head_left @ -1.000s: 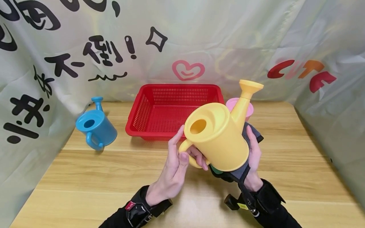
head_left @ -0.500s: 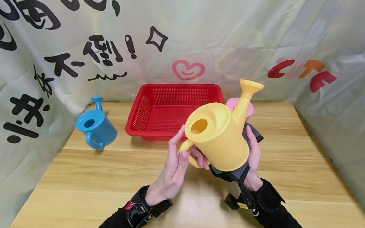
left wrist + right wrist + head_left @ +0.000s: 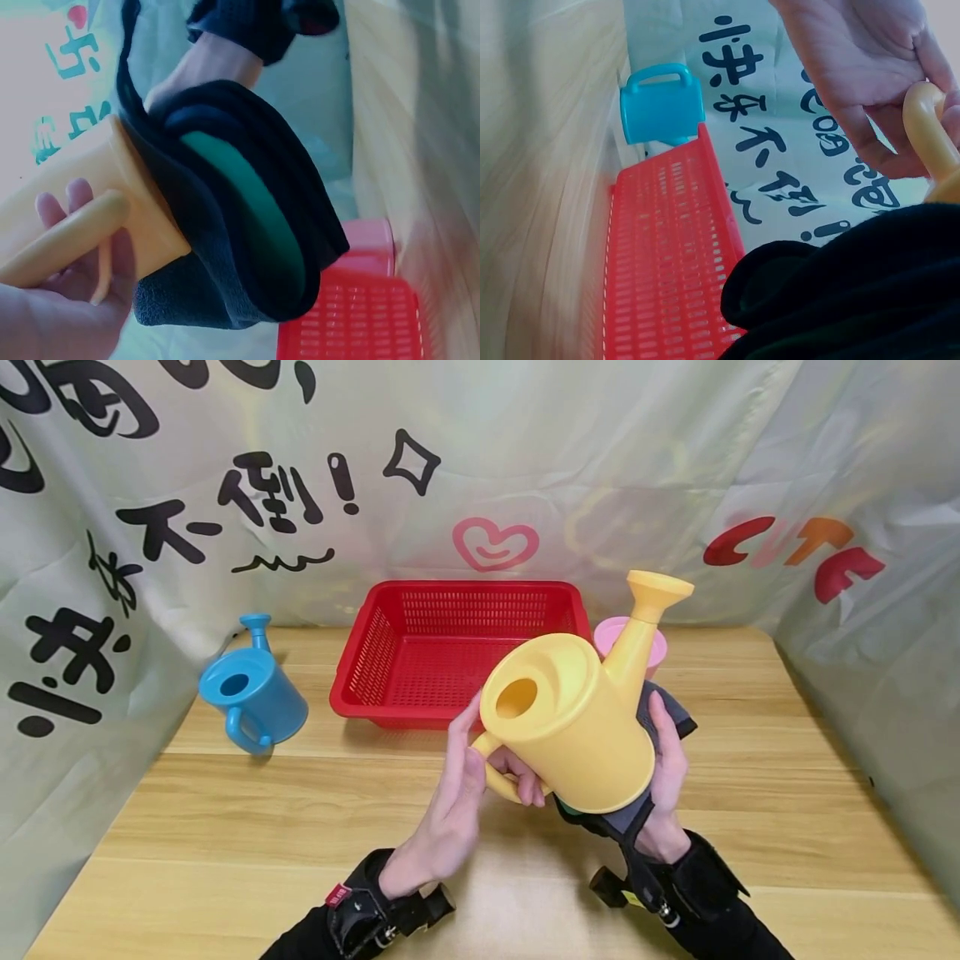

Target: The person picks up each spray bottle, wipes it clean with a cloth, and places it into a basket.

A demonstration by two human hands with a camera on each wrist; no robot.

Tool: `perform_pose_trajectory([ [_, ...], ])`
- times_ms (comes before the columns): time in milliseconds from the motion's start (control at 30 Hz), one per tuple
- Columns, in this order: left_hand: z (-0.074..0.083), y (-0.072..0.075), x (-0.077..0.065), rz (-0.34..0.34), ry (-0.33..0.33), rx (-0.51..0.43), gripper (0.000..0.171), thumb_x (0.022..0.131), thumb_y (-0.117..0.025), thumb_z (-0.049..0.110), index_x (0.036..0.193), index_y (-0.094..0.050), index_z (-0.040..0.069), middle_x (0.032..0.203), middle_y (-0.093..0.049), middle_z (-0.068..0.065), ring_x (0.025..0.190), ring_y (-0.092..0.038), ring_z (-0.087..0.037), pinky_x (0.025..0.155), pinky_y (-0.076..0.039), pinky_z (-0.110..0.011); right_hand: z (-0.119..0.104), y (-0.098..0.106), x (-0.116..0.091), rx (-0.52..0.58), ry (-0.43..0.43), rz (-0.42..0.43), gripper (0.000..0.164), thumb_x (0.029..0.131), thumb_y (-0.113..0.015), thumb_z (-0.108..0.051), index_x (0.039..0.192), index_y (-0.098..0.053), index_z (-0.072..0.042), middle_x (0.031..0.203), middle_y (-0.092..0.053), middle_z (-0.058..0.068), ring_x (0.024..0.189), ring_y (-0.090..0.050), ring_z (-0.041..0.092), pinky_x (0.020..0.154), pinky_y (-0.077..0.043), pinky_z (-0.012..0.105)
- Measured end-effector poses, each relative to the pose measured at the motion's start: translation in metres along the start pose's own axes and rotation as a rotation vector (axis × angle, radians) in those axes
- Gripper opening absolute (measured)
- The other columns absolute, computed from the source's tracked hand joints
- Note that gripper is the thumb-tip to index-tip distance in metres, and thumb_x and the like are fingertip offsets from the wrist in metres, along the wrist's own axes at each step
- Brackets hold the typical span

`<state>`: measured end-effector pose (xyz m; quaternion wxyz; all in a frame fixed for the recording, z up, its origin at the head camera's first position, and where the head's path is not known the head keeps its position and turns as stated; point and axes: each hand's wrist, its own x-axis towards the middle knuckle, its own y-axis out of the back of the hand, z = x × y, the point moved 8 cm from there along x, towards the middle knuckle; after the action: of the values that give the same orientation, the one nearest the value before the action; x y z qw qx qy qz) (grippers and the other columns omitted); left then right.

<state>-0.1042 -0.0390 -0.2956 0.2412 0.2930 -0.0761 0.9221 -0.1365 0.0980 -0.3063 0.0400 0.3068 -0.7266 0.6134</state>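
A yellow watering can (image 3: 577,743) is held up above the table, tilted, its spout toward the upper right. My left hand (image 3: 446,818) grips its handle, with fingers passing through the loop, as the left wrist view also shows. My right hand (image 3: 667,785) holds a dark grey cloth (image 3: 199,292) with black edging against the can's lower right side. A green patch (image 3: 247,210) shows on the cloth in the left wrist view. The right thumb lies along the can's side; the other right fingers are hidden behind cloth and can.
A red perforated basket (image 3: 457,720) stands behind the hands on the wooden table (image 3: 285,835). At the left is a blue watering can (image 3: 273,702). A pink container (image 3: 657,647) stands right of the basket, partly hidden by the yellow spout. A printed curtain (image 3: 585,468) encloses the back and sides.
The left hand has turned a little at the wrist, and the yellow watering can has shifted slightly left with it. The right hand and cloth have hardly moved.
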Motion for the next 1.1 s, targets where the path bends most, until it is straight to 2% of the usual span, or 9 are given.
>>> perform_pose_trajectory([
  [100, -0.007, 0.004, -0.001, 0.026, 0.126, -0.018, 0.057, 0.11, -0.011, 0.043, 0.157, -0.004, 0.01, 0.082, -0.054, -0.026, 0.078, -0.063, -0.025, 0.081, -0.057, -0.034, -0.003, -0.002, 0.002, -0.044, 0.032, -0.022, 0.063, 0.111, -0.013, -0.042, 0.136, -0.052, -0.001, 0.122, -0.069, 0.017, 0.109, -0.07, 0.025, 0.093, -0.056, 0.033],
  [200, -0.011, 0.008, 0.0, 0.032, 0.203, -0.055, 0.06, 0.11, -0.009, 0.046, 0.153, -0.018, 0.005, 0.083, -0.055, -0.03, 0.082, -0.066, -0.023, 0.086, -0.058, -0.037, -0.007, -0.003, 0.003, -0.101, 0.086, -0.039, 0.061, 0.111, -0.009, -0.037, 0.135, -0.051, 0.001, 0.124, -0.068, 0.017, 0.111, -0.069, 0.025, 0.095, -0.055, 0.033],
  [300, -0.015, 0.009, 0.002, 0.002, 0.252, -0.104, 0.068, 0.109, -0.008, 0.049, 0.129, -0.042, -0.007, 0.08, -0.053, -0.032, 0.085, -0.07, -0.017, 0.087, -0.059, -0.039, -0.011, -0.002, 0.004, -0.186, 0.143, -0.026, 0.056, 0.112, -0.009, -0.03, 0.131, -0.051, 0.001, 0.122, -0.067, 0.015, 0.108, -0.069, 0.024, 0.093, -0.056, 0.031],
  [367, -0.017, 0.007, 0.002, -0.031, 0.261, -0.128, 0.073, 0.109, -0.009, 0.051, 0.108, -0.048, -0.011, 0.079, -0.052, -0.033, 0.087, -0.07, -0.013, 0.087, -0.059, -0.039, -0.011, -0.001, 0.003, -0.228, 0.145, -0.016, 0.056, 0.112, -0.009, -0.03, 0.129, -0.052, 0.001, 0.118, -0.068, 0.014, 0.104, -0.07, 0.022, 0.091, -0.056, 0.031],
  [433, -0.018, 0.005, 0.002, -0.059, 0.27, -0.144, 0.076, 0.109, -0.01, 0.052, 0.101, -0.05, -0.012, 0.079, -0.052, -0.033, 0.088, -0.071, -0.012, 0.086, -0.059, -0.038, -0.012, 0.001, 0.003, -0.264, 0.131, -0.003, 0.055, 0.112, -0.009, -0.03, 0.127, -0.053, 0.0, 0.114, -0.07, 0.013, 0.099, -0.072, 0.021, 0.088, -0.057, 0.03],
  [533, -0.016, 0.005, 0.003, -0.089, 0.276, -0.161, 0.072, 0.11, -0.012, 0.049, 0.103, -0.049, -0.012, 0.081, -0.053, -0.033, 0.088, -0.07, -0.013, 0.085, -0.059, -0.038, -0.011, 0.004, 0.002, -0.275, 0.076, 0.022, 0.057, 0.111, -0.01, -0.034, 0.126, -0.055, -0.001, 0.11, -0.072, 0.011, 0.095, -0.073, 0.019, 0.085, -0.058, 0.029],
  [700, -0.016, 0.006, 0.004, -0.129, 0.355, -0.212, 0.06, 0.11, -0.016, 0.039, 0.106, -0.048, -0.012, 0.083, -0.051, -0.034, 0.083, -0.068, -0.016, 0.087, -0.055, -0.036, -0.009, 0.011, -0.002, -0.285, -0.001, 0.098, 0.056, 0.111, -0.016, -0.04, 0.123, -0.058, -0.005, 0.103, -0.074, 0.007, 0.09, -0.073, 0.017, 0.082, -0.058, 0.027],
  [967, -0.016, 0.009, -0.001, -0.135, 0.435, -0.263, 0.045, 0.109, -0.025, 0.035, 0.105, -0.051, -0.001, 0.081, -0.06, -0.003, 0.079, -0.066, -0.013, 0.084, -0.055, -0.031, -0.01, 0.007, 0.0, -0.291, 0.018, 0.085, 0.053, 0.112, -0.017, -0.037, 0.121, -0.057, -0.004, 0.101, -0.072, 0.007, 0.089, -0.073, 0.017, 0.082, -0.057, 0.028],
  [1100, -0.015, 0.017, -0.003, -0.092, 0.478, -0.306, 0.026, 0.107, -0.032, 0.025, 0.11, -0.05, 0.006, 0.08, -0.061, 0.0, 0.077, -0.067, -0.013, 0.08, -0.057, -0.028, -0.012, 0.009, 0.0, -0.311, 0.033, 0.112, 0.055, 0.111, -0.017, -0.039, 0.123, -0.059, -0.005, 0.097, -0.075, 0.006, 0.085, -0.074, 0.016, 0.079, -0.058, 0.027],
])
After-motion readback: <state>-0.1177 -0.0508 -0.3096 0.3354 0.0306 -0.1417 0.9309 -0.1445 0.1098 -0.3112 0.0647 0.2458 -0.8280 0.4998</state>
